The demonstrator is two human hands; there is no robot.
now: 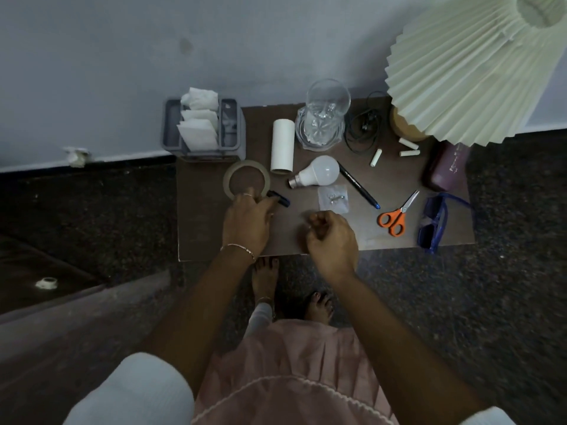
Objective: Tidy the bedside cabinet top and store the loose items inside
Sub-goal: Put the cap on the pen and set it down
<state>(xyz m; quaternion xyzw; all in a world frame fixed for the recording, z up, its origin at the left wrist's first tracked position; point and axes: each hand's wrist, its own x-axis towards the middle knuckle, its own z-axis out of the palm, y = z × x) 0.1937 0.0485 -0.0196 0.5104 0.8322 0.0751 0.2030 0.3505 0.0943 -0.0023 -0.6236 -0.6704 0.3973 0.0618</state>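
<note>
The brown bedside cabinet top (208,237) carries loose items: a clear tape roll (229,175), a white tube (282,145), a light bulb (320,172), a black pen (357,186), a small plastic bag (333,197), orange scissors (395,218) and blue safety glasses (434,223). My left hand (247,223) rests on the tape roll's near rim, and its fingers pinch a small dark blue object (279,198). My right hand (333,239) hovers over the front edge with fingers curled. I see nothing in it, though it is blurred.
A glass jug (322,124), a black cable (360,130), three small white sticks (376,157) and a purple case (445,168) lie towards the back. A pleated lamp shade (472,65) overhangs the right corner. A grey caddy with tissues (171,127) stands at the left.
</note>
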